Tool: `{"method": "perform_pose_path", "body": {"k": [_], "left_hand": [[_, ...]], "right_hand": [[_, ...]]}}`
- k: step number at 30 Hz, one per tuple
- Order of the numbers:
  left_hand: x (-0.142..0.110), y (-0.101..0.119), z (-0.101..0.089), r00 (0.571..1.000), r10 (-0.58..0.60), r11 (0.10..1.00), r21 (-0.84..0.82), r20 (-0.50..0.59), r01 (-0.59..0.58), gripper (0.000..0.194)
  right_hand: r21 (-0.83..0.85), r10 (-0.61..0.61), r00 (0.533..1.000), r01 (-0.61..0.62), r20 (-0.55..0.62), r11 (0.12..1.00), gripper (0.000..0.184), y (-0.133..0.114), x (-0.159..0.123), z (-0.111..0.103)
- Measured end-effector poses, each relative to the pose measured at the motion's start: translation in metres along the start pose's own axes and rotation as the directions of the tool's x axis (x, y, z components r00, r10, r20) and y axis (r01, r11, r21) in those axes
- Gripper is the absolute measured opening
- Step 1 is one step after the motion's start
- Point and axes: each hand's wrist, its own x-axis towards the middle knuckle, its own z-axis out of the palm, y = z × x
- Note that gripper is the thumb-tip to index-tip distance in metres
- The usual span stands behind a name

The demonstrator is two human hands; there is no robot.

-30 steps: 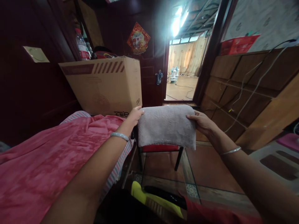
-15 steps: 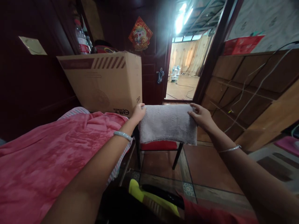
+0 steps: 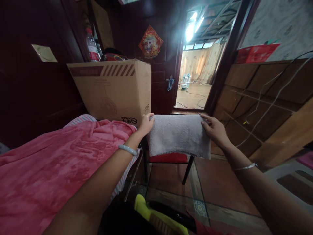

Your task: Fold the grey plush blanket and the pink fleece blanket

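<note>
A grey fluffy towel (image 3: 179,135) hangs over the backrest of a chair with a red seat (image 3: 168,158) and dark legs. My left hand (image 3: 146,125) is closed on the towel's upper left corner, thumb and fingers at the top edge. At the upper right corner, my right hand (image 3: 215,129) pinches the cloth between thumb and fingers. The towel lies spread between both hands and covers most of the backrest.
A pink blanket (image 3: 61,169) lies at the left, with a large cardboard box (image 3: 110,91) behind it. Beyond the chair is an open doorway (image 3: 193,88). Cables (image 3: 266,107) hang over the brown boxes at right. A red basket (image 3: 256,54) sits on top.
The view has shifted slightly, so the whole scene sits a little lower and further right. Both hands keep their places at the towel's corners.
</note>
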Motion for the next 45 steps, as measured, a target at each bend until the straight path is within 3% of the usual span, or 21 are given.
{"method": "perform_pose_path", "body": {"k": [2, 4, 6, 8, 11, 14, 19, 25, 32, 38, 42, 45], "left_hand": [[-0.001, 0.005, -0.006, 0.999, 0.029, 0.996, 0.090, -0.014, -0.028, 0.035], [-0.004, 0.014, -0.010, 0.991, 0.136, 0.969, 0.208, 0.013, -0.136, 0.050], [-0.006, 0.024, -0.010, 0.951, 0.288, 0.908, 0.282, 0.113, -0.309, 0.069], [-0.007, 0.032, -0.006, 0.884, 0.395, 0.825, 0.326, 0.251, -0.462, 0.086], [-0.007, 0.034, 0.002, 0.821, 0.381, 0.730, 0.406, 0.425, -0.549, 0.103], [-0.006, 0.028, 0.007, 0.811, 0.324, 0.708, 0.444, 0.488, -0.549, 0.101], [-0.006, 0.023, 0.009, 0.818, 0.340, 0.691, 0.467, 0.464, -0.552, 0.098], [-0.005, 0.020, 0.010, 0.813, 0.350, 0.704, 0.441, 0.466, -0.556, 0.096], [-0.005, 0.016, 0.011, 0.814, 0.381, 0.709, 0.426, 0.440, -0.562, 0.097], [-0.007, 0.015, 0.007, 0.807, 0.393, 0.722, 0.397, 0.440, -0.567, 0.105], [-0.026, -0.005, -0.006, 0.804, 0.445, 0.716, 0.382, 0.396, -0.584, 0.116], [-0.062, -0.044, -0.027, 0.822, 0.456, 0.731, 0.384, 0.341, -0.564, 0.111]], "right_hand": [[-0.094, -0.113, 0.993, 0.109, -0.037, 0.990, 0.048, -0.009, 0.000, -0.004], [-0.140, -0.237, 0.971, 0.230, -0.038, 0.963, 0.051, -0.024, 0.003, -0.005], [-0.157, -0.361, 0.931, 0.364, 0.049, 0.918, 0.059, -0.043, 0.008, 0.000], [-0.177, -0.462, 0.863, 0.497, 0.205, 0.850, 0.074, -0.060, 0.014, 0.008], [-0.199, -0.490, 0.744, 0.621, 0.455, 0.758, 0.098, -0.072, 0.023, 0.021], [-0.189, -0.480, 0.674, 0.669, 0.562, 0.719, 0.104, -0.067, 0.026, 0.027], [-0.196, -0.524, 0.669, 0.696, 0.528, 0.691, 0.102, -0.057, 0.025, 0.028], [-0.131, -0.596, 0.626, 0.737, 0.503, 0.663, 0.103, -0.042, 0.024, 0.018], [-0.116, -0.579, 0.679, 0.688, 0.450, 0.717, 0.106, -0.003, 0.016, 0.002], [-0.078, -0.554, 0.700, 0.649, 0.451, 0.757, 0.107, 0.003, 0.016, 0.004], [-0.099, -0.533, 0.710, 0.638, 0.459, 0.764, 0.104, -0.001, 0.017, 0.005], [-0.158, -0.505, 0.720, 0.635, 0.476, 0.757, 0.106, -0.004, 0.016, 0.003]]}}
